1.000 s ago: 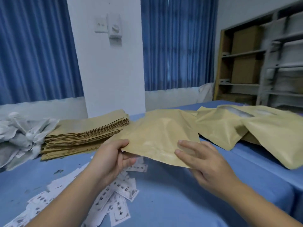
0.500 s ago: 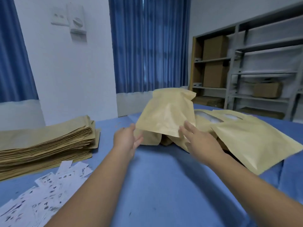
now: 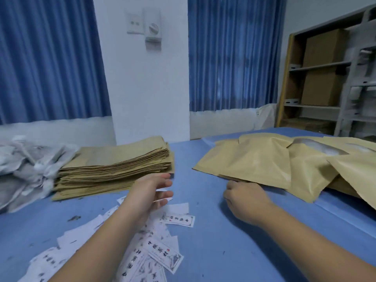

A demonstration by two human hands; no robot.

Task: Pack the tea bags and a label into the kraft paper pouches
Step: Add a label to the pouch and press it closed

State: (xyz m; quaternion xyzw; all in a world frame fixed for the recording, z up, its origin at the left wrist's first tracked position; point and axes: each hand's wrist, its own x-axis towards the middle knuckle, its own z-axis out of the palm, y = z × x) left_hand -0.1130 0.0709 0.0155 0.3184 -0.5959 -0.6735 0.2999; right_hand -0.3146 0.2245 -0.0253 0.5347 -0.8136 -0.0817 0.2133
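left fingers [image 3: 160, 177] spread over labels [image 3: 179, 219]

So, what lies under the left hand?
White printed labels lie scattered on the blue table below the left hand. Any beneath the palm and forearm are covered.

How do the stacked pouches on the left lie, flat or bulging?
Flat: the stack lies in thin, even layers, unlike the puffed pouches at right.

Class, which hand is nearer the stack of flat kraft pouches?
Left. The left hand hovers just before the stack; the right hand sits farther right, at the filled pouches.
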